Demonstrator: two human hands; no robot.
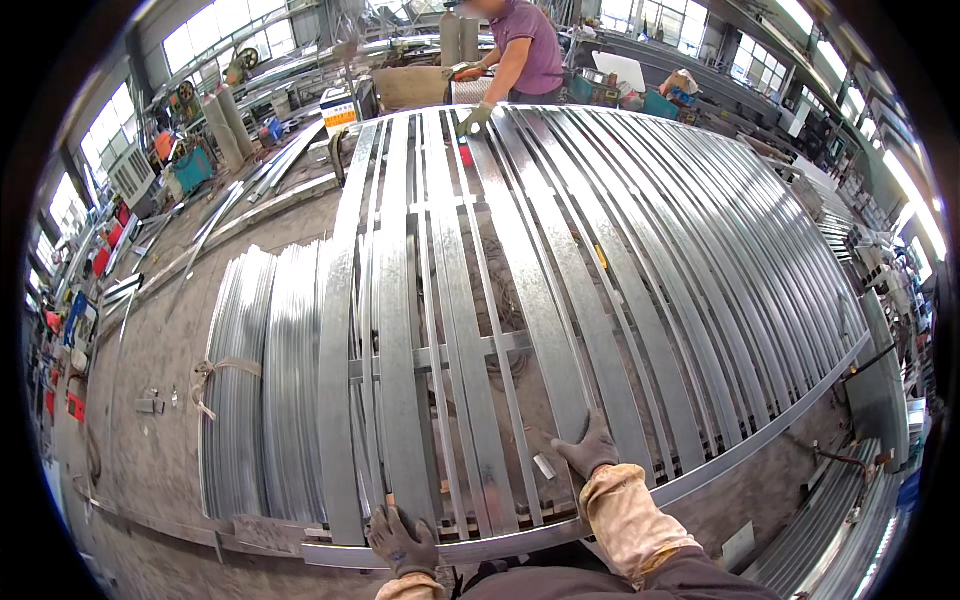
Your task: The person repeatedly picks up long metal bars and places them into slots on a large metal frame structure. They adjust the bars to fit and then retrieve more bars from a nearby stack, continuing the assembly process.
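A large frame of long silvery metal slats [548, 325] stretches away in front of me, joined by a metal rail [690, 482] along its near edge. My left hand [402, 540], in a grey glove, rests at the near end of a wide slat beside that rail, fingers extended and slightly apart. Farther right, my right hand [592, 448], also gloved, lies on the near part of the slats with its thumb spread away from the fingers. Neither hand visibly grips a slat. At the far edge, a co-worker's gloved hand [474, 120] touches the slats.
A stack of thin metal strips [238, 400], tied with a cloth band [228, 368], stands left of the frame. The co-worker [530, 50] in a purple shirt leans over the far side. Metal profiles [820, 530] lie at lower right. A yellow-and-white box [338, 108] stands at far left.
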